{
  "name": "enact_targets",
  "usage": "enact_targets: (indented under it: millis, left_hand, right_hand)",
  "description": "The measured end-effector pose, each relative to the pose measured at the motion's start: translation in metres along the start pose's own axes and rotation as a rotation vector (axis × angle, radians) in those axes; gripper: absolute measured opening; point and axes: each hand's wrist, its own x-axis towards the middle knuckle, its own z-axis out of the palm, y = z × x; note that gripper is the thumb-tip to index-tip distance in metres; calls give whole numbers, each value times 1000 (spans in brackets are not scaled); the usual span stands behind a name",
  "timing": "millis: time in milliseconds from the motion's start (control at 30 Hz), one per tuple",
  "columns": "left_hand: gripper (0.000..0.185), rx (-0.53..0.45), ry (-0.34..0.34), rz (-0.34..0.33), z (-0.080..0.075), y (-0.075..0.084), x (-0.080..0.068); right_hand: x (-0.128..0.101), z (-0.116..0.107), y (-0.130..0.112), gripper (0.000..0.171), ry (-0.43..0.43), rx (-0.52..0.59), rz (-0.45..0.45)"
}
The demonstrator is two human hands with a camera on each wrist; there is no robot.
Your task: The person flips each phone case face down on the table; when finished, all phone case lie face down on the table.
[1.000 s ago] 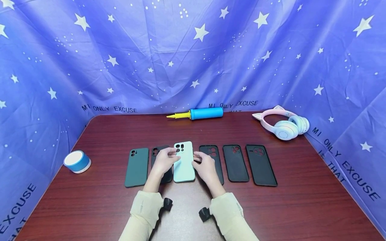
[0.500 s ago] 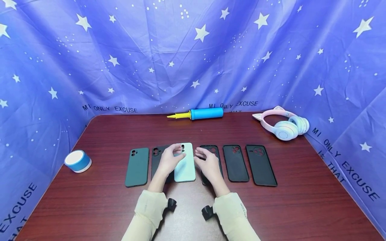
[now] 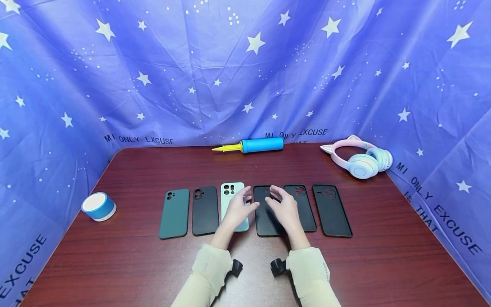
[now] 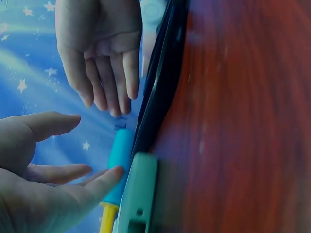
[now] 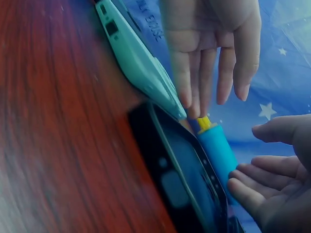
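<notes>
Though near its edges, both hands (image 3: 264, 209) above black case (image 3: 264, 224).

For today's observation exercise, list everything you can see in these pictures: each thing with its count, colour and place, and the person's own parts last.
Phone cases: six in a row at the table's middle; from the left, dark green case, black case, mint case, then three more black ones.
Pump: one, blue with yellow nozzle, far edge.
Headphones: one pair, pink with cat ears, far right.
Round speaker: one, blue and white, left edge.
Table: one, reddish-brown wood.
Backdrop: blue cloth with white stars.
Left hand: open, over the mint case.
Right hand: open, over the fourth and fifth cases.
Sleeves: two, cream.
</notes>
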Motion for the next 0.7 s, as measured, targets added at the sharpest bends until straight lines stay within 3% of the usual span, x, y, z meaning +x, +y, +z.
enact_targets:
  millis: [267,533,700]
  left_hand:
    - [64,47,-37,-41,12,2,-2]
    - [62,19,-54,-83,14,3,-4]
    - [60,-28,-55,-65,14,2,-3]
  right_hand:
    - [2,-11,5,51,-10,-82,66]
    - [1,-14,5,50,-3,-125,87]
    - [2,-13,7,50,-12,-135,98]
